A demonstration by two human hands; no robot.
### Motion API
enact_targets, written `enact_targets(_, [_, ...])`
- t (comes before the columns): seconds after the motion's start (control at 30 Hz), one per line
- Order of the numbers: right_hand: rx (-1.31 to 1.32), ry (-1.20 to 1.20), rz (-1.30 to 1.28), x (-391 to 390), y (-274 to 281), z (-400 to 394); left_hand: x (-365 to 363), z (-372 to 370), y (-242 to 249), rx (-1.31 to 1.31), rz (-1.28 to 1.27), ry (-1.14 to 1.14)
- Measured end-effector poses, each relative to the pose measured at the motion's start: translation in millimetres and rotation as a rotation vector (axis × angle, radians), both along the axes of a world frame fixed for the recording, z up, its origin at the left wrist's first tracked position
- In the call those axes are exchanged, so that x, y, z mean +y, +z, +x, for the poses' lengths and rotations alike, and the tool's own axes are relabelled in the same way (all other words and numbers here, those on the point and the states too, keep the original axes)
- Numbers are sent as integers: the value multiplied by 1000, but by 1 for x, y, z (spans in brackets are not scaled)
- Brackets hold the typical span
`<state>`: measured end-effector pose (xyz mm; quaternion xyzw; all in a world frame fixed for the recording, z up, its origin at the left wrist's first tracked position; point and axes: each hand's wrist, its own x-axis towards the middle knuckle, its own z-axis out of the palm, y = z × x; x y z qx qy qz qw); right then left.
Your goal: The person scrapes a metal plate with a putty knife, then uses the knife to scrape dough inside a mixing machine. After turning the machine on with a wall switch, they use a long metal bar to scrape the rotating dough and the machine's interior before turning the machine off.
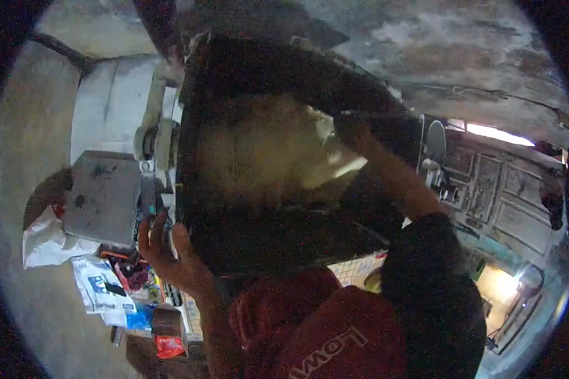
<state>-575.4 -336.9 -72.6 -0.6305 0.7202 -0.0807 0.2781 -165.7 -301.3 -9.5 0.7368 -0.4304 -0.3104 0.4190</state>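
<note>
A large dark, box-like frame (278,237) fills the middle of the view, with a dull yellowish-brown surface (253,151) inside it. My left hand (174,256) is at the frame's lower left edge, its fingers pointing up and apart, the thumb beside the edge. My right arm reaches into the frame from the right. The right hand (353,134) lies in shadow near bright, shiny patches (349,168) on the inner surface. Its fingers are too dark to make out, and whether it holds anything is hidden.
At left stand a grey panel (102,197), a white crumpled bag (47,240) and a white-blue packet (101,284). A red packet (169,345) lies lower down. At right are a panelled door (518,208), a round mirror-like disc (435,140) and a bright lamp (530,276).
</note>
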Motion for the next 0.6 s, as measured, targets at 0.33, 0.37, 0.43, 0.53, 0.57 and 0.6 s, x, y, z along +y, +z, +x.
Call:
enact_targets(0.33, [754,566,-484,-31,-61,24,2,-2,-5,106,-2,47])
enact_targets(0.37, [454,415,-346,-35,-74,33,-1,-1,-2,69,-3,43])
enact_targets(0.43, [611,485,-249,-28,-60,54,-1,-5,7,-1,23,20])
enact_targets(0.53, [716,609,-198,-32,47,88,4,-3,-8,178,-28,82])
enact_targets(0.57, [714,624,-219,-40,73,97,5,-3,-6,154,-33,79])
enact_targets(0.6, [710,633,-228,-49,88,103,5,-1,-5,118,-27,65])
